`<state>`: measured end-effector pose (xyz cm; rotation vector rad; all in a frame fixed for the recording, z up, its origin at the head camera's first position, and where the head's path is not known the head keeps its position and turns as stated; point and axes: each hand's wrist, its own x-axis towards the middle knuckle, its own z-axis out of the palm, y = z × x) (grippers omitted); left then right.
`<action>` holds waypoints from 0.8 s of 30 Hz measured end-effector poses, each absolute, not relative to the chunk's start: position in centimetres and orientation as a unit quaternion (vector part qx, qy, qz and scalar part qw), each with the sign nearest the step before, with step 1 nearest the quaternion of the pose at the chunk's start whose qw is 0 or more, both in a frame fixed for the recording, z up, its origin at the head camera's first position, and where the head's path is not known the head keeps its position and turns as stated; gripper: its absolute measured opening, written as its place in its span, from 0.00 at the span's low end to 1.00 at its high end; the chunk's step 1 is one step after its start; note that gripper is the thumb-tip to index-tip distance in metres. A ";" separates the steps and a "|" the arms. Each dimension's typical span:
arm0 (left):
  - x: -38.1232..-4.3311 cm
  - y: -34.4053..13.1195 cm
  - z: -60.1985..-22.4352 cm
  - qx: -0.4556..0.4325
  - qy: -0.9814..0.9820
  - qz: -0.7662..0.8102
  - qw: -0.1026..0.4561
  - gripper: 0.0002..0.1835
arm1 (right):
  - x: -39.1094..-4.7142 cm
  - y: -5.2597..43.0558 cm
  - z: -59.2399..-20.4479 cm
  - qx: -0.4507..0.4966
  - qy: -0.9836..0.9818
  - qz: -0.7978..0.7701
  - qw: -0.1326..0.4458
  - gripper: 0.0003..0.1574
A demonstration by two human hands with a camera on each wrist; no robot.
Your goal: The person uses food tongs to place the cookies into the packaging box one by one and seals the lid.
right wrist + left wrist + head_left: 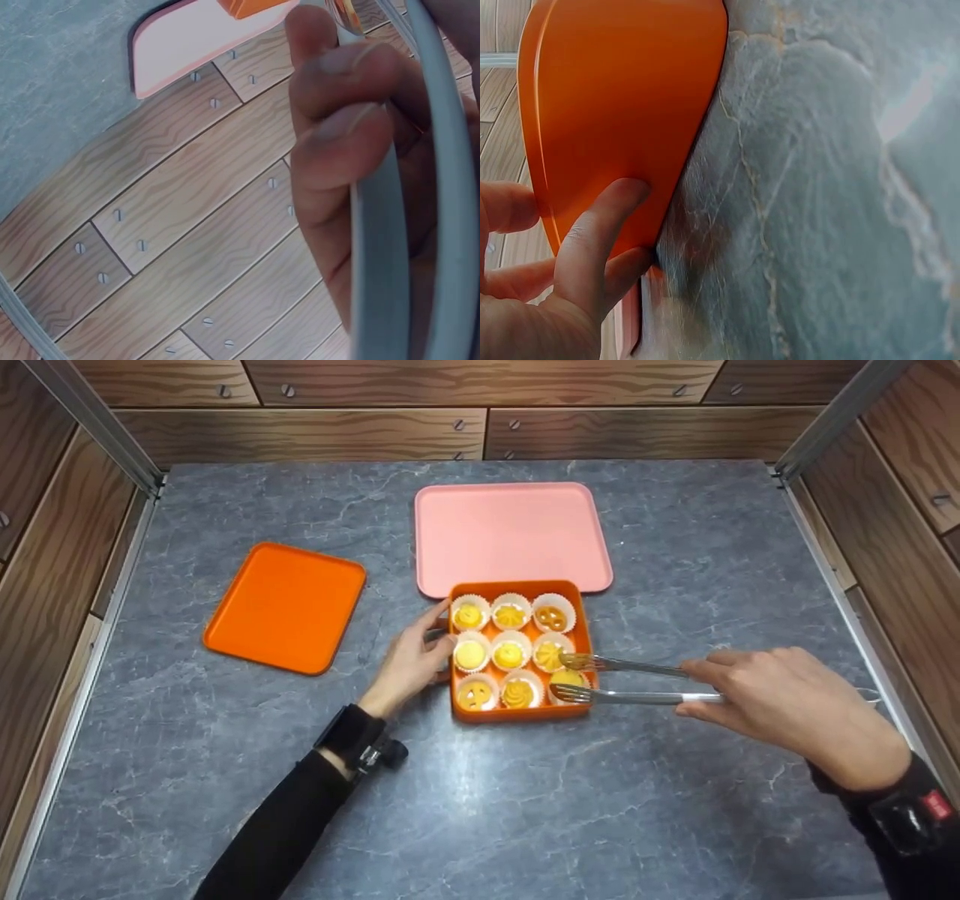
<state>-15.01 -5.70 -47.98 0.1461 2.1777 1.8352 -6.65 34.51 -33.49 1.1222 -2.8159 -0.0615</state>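
An orange square box [521, 716] holds rows of white paper cups [553, 600] with small yellow and brown sweets, among them a pretzel shape [551, 619] and swirls [517, 694]. At its left wall is my left hand [409, 660], fingertips pressed against the outer side; the left wrist view shows them on the orange wall [622, 97]. My right hand [795, 709] grips metal tongs [645, 697] with fork-like ends. Those ends stand apart, overlapping the front right cup, its yellow sweet [566, 682] between them. In the right wrist view, fingers [341, 150] curl round one tong arm.
Behind the box lies a pink tray [514, 536], partly overlapped by the box's back edge. To the left, an orange square lid [289, 611] rests on the grey marbled table [480, 810]. Wood-patterned walls [300, 435] enclose the back and sides.
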 end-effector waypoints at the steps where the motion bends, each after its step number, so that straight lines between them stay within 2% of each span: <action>1: -15.0 -5.7 -48.0 0.052 0.756 0.637 0.143 0.36 | -6.7 34.4 -33.4 0.370 -0.927 -0.022 0.053 0.26; 14: -15.0 -5.8 -47.9 0.052 0.768 0.624 0.136 0.36 | -7.4 32.5 -31.2 0.328 -0.942 -0.056 -0.043 0.23; 24: -15.0 -5.7 -47.9 0.054 0.777 0.612 0.135 0.36 | -8.1 31.7 -30.8 0.328 -0.941 -0.065 -0.061 0.22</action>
